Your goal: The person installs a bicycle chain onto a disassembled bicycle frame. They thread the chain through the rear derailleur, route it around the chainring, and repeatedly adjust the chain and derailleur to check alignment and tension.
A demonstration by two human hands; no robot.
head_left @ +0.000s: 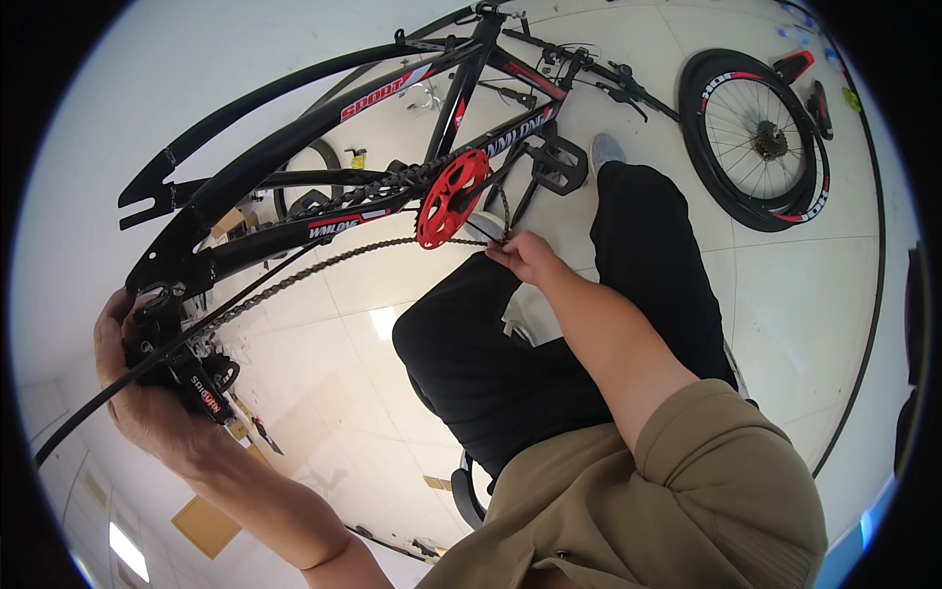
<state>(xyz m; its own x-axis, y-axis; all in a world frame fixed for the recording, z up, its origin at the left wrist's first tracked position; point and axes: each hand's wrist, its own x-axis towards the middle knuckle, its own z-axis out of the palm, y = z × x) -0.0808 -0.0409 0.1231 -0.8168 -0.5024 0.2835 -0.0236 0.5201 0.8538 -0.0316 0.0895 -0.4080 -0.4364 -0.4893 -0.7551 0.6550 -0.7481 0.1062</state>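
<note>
At the left, my left hand (pixel 162 420) is wrapped around the black rear derailleur (pixel 175 344), which hangs at the rear end of the bicycle frame (pixel 294 133). The frame is black with red and white markings. From the derailleur a dark chain (pixel 329 261) runs across to my right hand (pixel 528 257), below the red chainring (pixel 453 201). The fingertips of that hand are pinched on the chain, and they partly hide it. A black pedal (pixel 557 165) sits just beyond. Beside my left hand passes a black cable (pixel 88 404).
A wheel (pixel 695 128) with a black tyre and rear sprockets lies on the tiled floor (pixel 785 294) at the far right. Beyond the frame are the handlebars (pixel 628 86). My legs (pixel 471 363) are below the chain. Another wheel and a cardboard box (pixel 231 224) show behind the frame.
</note>
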